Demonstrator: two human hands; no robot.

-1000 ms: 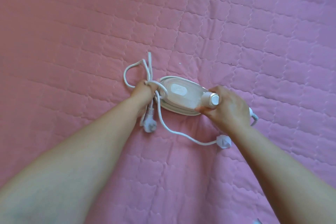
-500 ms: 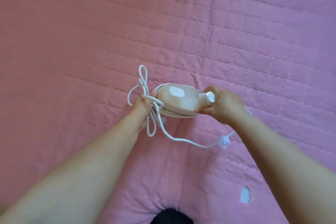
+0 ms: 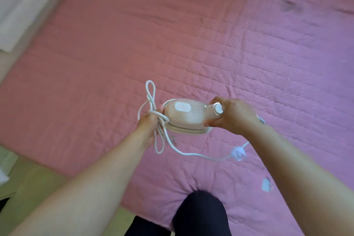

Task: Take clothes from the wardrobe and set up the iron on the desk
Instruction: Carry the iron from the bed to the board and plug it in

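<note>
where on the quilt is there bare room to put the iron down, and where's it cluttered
Bare pink quilt lies beyond the iron, up to the far edge, and out to both sides. Crowded near the body: white cord with its inline piece hangs there, a knee presses the near edge, a white scrap lies right.

A small pale pink iron [image 3: 183, 116] with a white oval patch on top and a silver-rimmed knob at its right end is held level above the pink quilted bed [image 3: 191, 34]. Its white cord [image 3: 162, 134] hangs in loops at the left end.
</note>
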